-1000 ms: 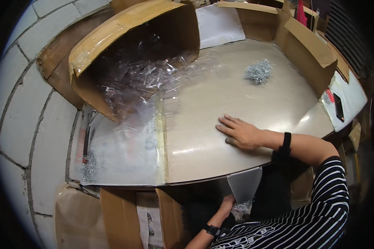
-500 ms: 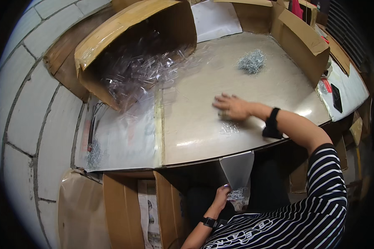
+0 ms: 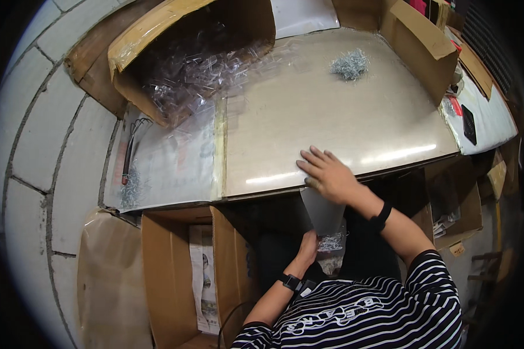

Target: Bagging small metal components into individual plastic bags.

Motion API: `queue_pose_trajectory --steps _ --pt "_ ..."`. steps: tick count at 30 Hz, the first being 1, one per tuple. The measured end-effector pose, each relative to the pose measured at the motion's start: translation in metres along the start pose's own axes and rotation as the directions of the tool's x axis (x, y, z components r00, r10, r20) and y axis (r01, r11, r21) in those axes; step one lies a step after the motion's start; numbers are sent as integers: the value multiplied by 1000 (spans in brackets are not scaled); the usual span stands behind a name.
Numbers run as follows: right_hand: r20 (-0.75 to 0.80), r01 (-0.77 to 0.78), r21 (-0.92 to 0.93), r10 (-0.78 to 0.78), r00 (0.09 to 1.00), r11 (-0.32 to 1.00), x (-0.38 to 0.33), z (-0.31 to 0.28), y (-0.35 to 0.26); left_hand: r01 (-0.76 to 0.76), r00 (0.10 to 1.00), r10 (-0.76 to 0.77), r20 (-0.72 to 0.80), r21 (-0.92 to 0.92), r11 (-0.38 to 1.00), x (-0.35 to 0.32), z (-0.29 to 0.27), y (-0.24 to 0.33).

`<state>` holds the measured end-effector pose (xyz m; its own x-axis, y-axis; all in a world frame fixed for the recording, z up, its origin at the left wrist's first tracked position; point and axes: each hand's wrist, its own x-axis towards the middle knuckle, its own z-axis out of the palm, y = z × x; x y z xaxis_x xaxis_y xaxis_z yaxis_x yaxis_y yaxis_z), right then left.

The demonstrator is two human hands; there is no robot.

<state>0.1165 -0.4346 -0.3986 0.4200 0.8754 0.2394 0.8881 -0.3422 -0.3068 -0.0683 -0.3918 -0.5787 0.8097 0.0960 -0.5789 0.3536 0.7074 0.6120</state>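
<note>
My right hand (image 3: 330, 176) lies at the near edge of the table (image 3: 308, 116), fingers spread, palm down, with nothing visible in its grip. Just below it, a grey sheet-like chute (image 3: 323, 216) slopes down from the table edge. Beneath the chute is a clear plastic bag (image 3: 330, 265) with small silvery metal pieces (image 3: 331, 241) inside. My left hand (image 3: 309, 246) is closed on the bag's left side by the chute's lower end; its fingertips are partly hidden. Farther back on the table sits a heap of thin metal pieces (image 3: 350, 64).
A tipped cardboard box (image 3: 122, 58) spills clear plastic pieces (image 3: 215, 78) onto the table. At the left lie a wire tool (image 3: 129, 148) and more metal pieces (image 3: 131, 189). An open carton (image 3: 166, 279) stands below; a black phone (image 3: 469, 125) rests at right.
My right hand has swept toward the near table edge, over the chute. The few small metal pieces beside it no longer show on the tabletop. My left hand stays by the bag.
</note>
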Motion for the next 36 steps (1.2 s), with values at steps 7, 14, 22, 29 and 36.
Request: queue_pose_trajectory --steps 7,14,22,29,36 --pt "-72 11 257 8 997 966 -105 -2 -49 -50 999 50 -2 -123 991 -11 10 4" --pt "23 -239 467 258 966 852 -152 -12 -25 37 998 -37 48 -2 999 -31 -3 13" --pt "391 -469 781 262 882 413 -143 14 -41 -171 983 153 105 183 968 -89 45 79" --pt "-269 36 407 82 960 913 -128 20 -55 -160 987 159 20 180 971 -86 59 79" --pt "-73 206 272 -193 978 940 -132 16 -54 -130 991 129 -36 -16 991 -73 50 71"
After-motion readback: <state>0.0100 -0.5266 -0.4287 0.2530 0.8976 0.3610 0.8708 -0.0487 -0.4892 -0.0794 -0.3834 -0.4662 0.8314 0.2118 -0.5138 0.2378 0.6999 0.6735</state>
